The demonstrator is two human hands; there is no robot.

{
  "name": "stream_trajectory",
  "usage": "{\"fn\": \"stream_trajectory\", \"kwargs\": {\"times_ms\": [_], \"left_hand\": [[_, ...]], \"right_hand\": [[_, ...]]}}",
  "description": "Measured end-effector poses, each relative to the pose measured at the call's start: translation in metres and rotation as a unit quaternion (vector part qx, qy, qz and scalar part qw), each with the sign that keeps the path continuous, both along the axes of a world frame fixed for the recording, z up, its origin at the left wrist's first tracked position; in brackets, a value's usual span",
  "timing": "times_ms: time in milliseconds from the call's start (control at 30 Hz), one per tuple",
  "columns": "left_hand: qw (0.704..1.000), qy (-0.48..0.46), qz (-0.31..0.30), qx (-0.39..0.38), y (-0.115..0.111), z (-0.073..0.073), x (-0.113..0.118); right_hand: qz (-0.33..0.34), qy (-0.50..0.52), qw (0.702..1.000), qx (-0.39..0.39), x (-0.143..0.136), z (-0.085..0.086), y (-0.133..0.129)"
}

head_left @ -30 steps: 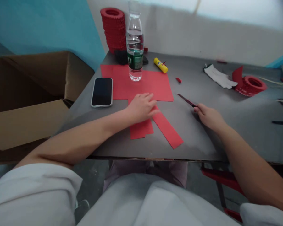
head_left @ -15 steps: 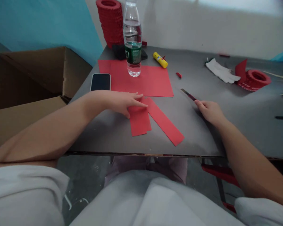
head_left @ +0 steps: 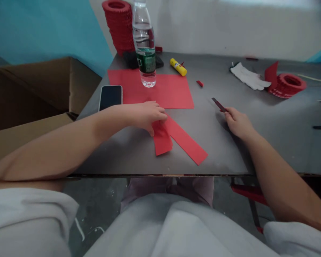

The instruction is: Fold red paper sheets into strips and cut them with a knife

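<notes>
Touches short red paper (head_left: 163, 142), nearside of bottle (head_left: 146, 64), with left grip (head_left: 147, 115) (cannot tell if pinched). Beside it, has 1 long red strip (head_left: 188, 142) slanting rightward from bottle. Clasps knife (head_left: 218, 104) in right grip (head_left: 239, 123), right of bottle.

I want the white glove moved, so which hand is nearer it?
Right: the right hand, holding the knife, is on the near side of the glove; the left hand is well left of it, on red paper strips.
</notes>
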State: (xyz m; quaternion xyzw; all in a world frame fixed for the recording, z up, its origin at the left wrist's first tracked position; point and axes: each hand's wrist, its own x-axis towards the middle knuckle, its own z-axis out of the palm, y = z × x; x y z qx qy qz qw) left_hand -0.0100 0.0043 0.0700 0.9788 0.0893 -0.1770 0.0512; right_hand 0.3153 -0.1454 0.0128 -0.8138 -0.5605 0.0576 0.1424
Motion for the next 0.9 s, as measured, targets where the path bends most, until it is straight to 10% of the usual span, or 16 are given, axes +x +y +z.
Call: {"fn": "stream_trajectory", "kwargs": {"times_ms": [900], "left_hand": [[0.999,0.032,-0.013,-0.031,0.006,-0.001,0.013]], "right_hand": [[0.051,0.016,0.998,0.016,0.005,-0.008,-0.002]]}}
